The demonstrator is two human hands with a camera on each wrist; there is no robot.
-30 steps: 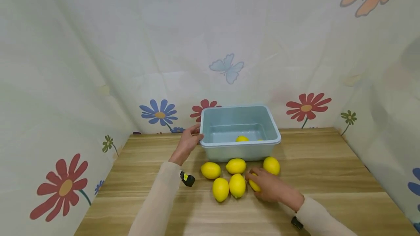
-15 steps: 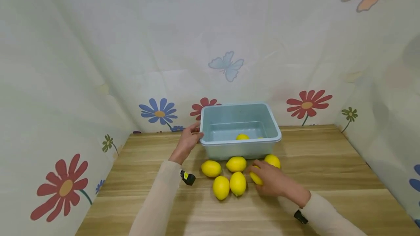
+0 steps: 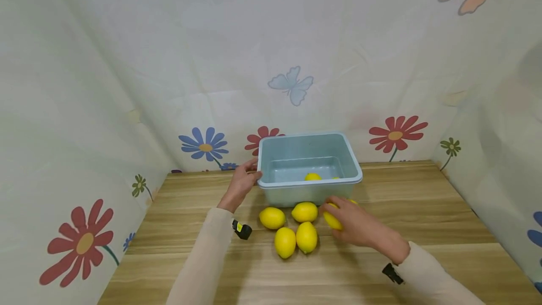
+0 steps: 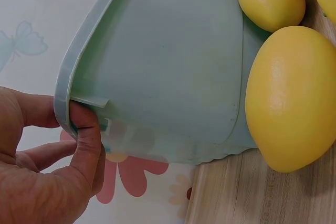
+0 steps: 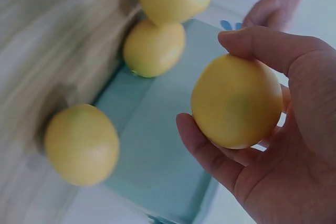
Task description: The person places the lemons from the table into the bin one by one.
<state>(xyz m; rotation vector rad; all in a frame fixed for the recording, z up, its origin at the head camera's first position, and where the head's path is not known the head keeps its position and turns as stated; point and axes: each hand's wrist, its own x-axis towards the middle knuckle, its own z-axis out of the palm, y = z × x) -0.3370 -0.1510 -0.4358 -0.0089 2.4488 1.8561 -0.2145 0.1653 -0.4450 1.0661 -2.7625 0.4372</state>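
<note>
A light blue plastic basin (image 3: 309, 196) stands at the back of the wooden table, with a lemon (image 3: 313, 177) and a sliver of another yellow one showing inside. My left hand (image 3: 240, 185) pinches the basin's left rim, thumb and fingers on either side of it in the left wrist view. In my right hand (image 3: 355, 224) is a lemon (image 5: 236, 100), gripped between thumb and fingers in front of the basin's right part. Several more lemons (image 3: 306, 237) lie on the table before the basin; one at the right (image 5: 82, 144) is mostly covered by my right hand in the head view.
The wooden table (image 3: 203, 258) reaches back to a white curtain (image 3: 220, 51) printed with flowers and butterflies, which also hangs at both sides. A black wrist device (image 3: 242, 229) sits at my left sleeve, another (image 3: 392, 273) at my right.
My right hand has taken the lemon up from the table and moved it slightly right and toward the basin. The left hand has stayed at the rim.
</note>
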